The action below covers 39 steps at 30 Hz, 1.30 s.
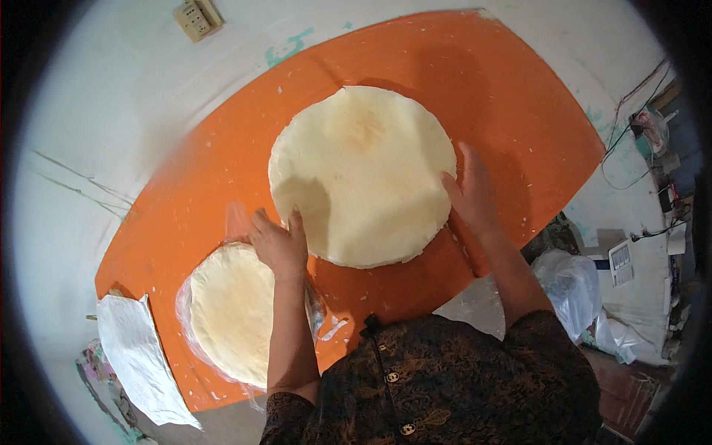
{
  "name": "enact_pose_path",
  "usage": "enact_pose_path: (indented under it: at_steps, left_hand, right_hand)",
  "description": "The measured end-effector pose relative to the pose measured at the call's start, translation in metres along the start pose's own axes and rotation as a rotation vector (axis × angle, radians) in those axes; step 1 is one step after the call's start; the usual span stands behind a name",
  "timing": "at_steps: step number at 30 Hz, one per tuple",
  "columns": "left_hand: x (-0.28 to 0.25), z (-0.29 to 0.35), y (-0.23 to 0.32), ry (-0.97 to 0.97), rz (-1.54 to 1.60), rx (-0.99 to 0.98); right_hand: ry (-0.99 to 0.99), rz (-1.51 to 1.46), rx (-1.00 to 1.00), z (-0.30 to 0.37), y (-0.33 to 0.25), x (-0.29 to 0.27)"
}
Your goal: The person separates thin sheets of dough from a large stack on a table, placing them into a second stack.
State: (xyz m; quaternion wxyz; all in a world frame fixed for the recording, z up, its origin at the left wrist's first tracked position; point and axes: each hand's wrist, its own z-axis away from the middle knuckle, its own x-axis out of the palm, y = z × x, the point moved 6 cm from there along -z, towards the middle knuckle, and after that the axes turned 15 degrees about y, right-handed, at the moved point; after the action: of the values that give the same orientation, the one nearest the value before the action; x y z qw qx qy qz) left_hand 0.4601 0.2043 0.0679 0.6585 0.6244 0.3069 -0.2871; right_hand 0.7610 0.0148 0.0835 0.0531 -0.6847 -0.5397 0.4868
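A large, pale round stack of what looks like thin flatbread or dough sheets (371, 174) lies on the orange tabletop (245, 148), with a browned patch near its far side. My right hand (472, 193) is at its right edge, thumb against the rim and fingers stretched apart. At the lower left edge of the stack is my left hand (280, 241), its thumb by the rim and its fingers spread. Below that hand, a smaller round of the same pale sheets (230, 308) rests on clear plastic, partly covered by my left forearm.
A white sack-like sheet (141, 356) hangs over the table's left end. Clear plastic bags (567, 289) stand beyond the right edge. Cables (623, 133) run along the wall on the right, and a socket box (196, 18) is on the far wall.
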Motion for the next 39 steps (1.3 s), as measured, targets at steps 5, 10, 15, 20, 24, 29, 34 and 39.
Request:
enact_pose_path:
  at_steps: [5, 10, 15, 20, 24, 29, 34, 39]
  left_hand:
    - [0.034, -0.008, 0.079, 0.303, -0.410, 1.046]
    - [0.091, -0.052, 0.018, 0.178, -0.384, 0.858]
    - [0.090, -0.058, 0.003, 0.126, -0.324, 0.776]
    - [0.037, -0.020, 0.007, 0.320, -0.101, 0.864]
    - [-0.042, 0.071, -0.072, 0.160, 0.460, 0.501]
    - [-0.100, 0.186, -0.254, 0.285, 0.602, -0.330]
    - [-0.153, 0.214, -0.348, 0.666, 0.390, -0.418]
    - [-0.148, 0.193, -0.417, 0.536, 0.894, -0.722]
  right_hand:
    - [-0.108, 0.147, -0.466, -0.045, -0.041, 0.056]
    - [-0.250, 0.169, -0.423, -0.037, 0.017, 0.124]
    - [-0.279, 0.014, -0.373, -0.026, 0.025, 0.142]
    - [-0.298, 0.261, -0.461, -0.034, 0.028, 0.149]
    - [-0.381, 0.337, -0.514, -0.040, -0.009, 0.130]
    - [-0.790, -0.712, -0.135, 0.097, -0.196, 0.103]
    - [-0.954, -0.556, -0.119, 0.209, -0.224, 0.243]
    - [-0.936, -0.167, -0.089, 0.241, -0.272, 0.257]
